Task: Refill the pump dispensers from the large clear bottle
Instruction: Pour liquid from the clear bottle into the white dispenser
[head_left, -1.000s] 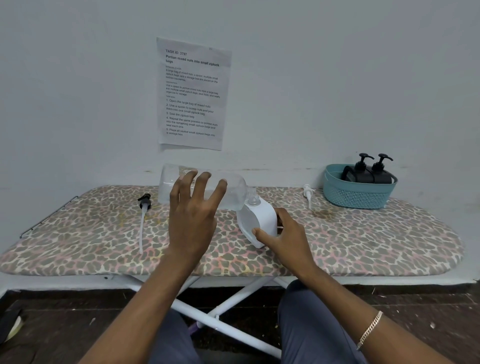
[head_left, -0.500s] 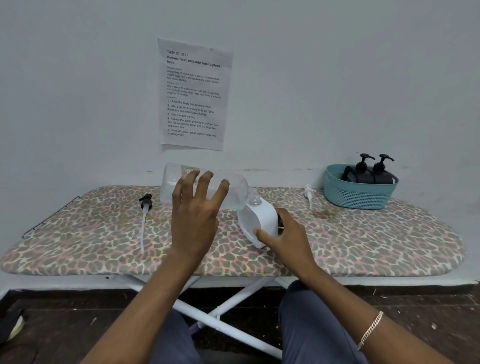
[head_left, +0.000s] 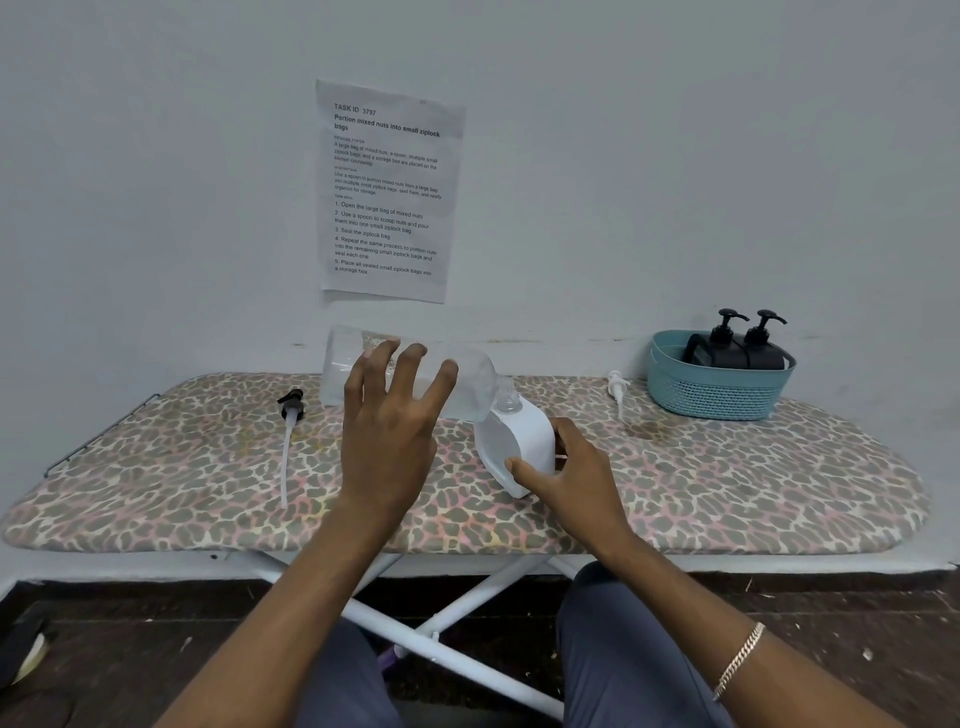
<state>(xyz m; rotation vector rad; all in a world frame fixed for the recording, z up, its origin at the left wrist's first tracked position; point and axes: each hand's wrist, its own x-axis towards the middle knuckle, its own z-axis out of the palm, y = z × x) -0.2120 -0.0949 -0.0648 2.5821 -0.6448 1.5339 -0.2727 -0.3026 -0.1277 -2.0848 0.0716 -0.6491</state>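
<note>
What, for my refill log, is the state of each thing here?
white dispenser: pump off, tilted, held by right hand.
large clear bottle: tipped sideways, mouth at white dispenser's opening, held by left hand.
black pump: loose on board.
white pump: lying loose.
black dispensers: pumps on, in basket.

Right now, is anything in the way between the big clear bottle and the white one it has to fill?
Nothing visible. The left hand tips the clear bottle so its neck meets the open top of the white dispenser, which the right hand holds.
</note>
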